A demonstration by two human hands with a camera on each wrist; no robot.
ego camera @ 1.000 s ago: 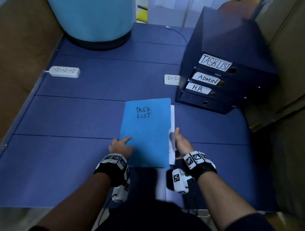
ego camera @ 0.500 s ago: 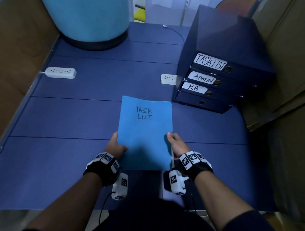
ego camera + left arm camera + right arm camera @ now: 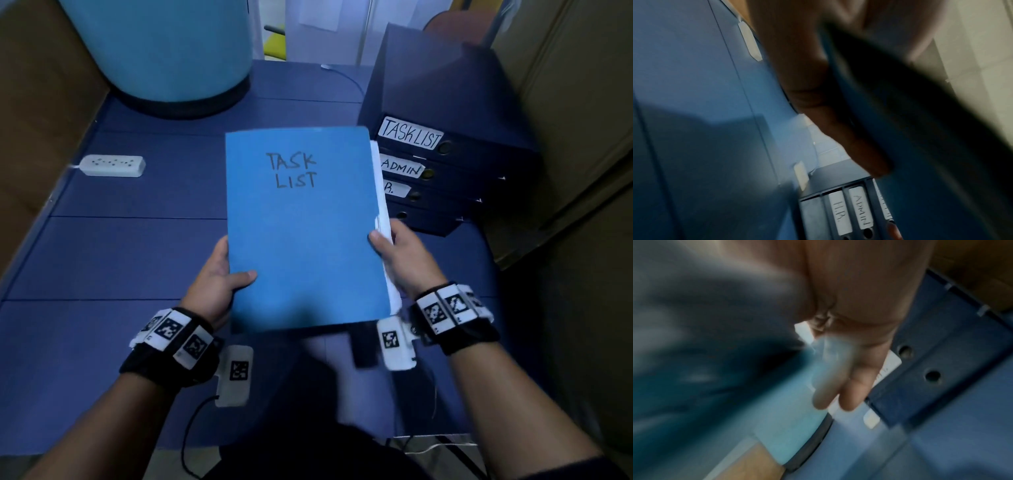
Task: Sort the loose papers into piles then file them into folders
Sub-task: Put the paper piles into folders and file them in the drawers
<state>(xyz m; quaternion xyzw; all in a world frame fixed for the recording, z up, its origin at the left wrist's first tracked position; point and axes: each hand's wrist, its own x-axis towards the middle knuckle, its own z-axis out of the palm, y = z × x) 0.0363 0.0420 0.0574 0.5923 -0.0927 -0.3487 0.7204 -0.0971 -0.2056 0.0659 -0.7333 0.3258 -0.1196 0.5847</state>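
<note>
Wide blue tabletop (image 3: 130, 260) below, with a big pale blue cylinder (image 3: 164, 51) at the far left and a white power strip (image 3: 113, 165) beside the left edge. At the far right, a dark stack of 4 box files (image 3: 455, 164), labels reading TASKLIST (image 3: 411, 133), ADMIN, and 1 partly hidden. In the middle, lifted off the tabletop, the blue TASK LIST folder (image 3: 305, 233), long axis running away from the body, white papers (image 3: 382, 192) sticking out at its right edge. Left hand (image 3: 214, 281) gripping the left edge, thumb on the cover; right hand (image 3: 404, 253) pinching the right edge together with the papers. Matching box file forward and to the right of the folder, so nearer to the right hand. Probably next: push the papers fully in, then carry the folder that way.
</note>
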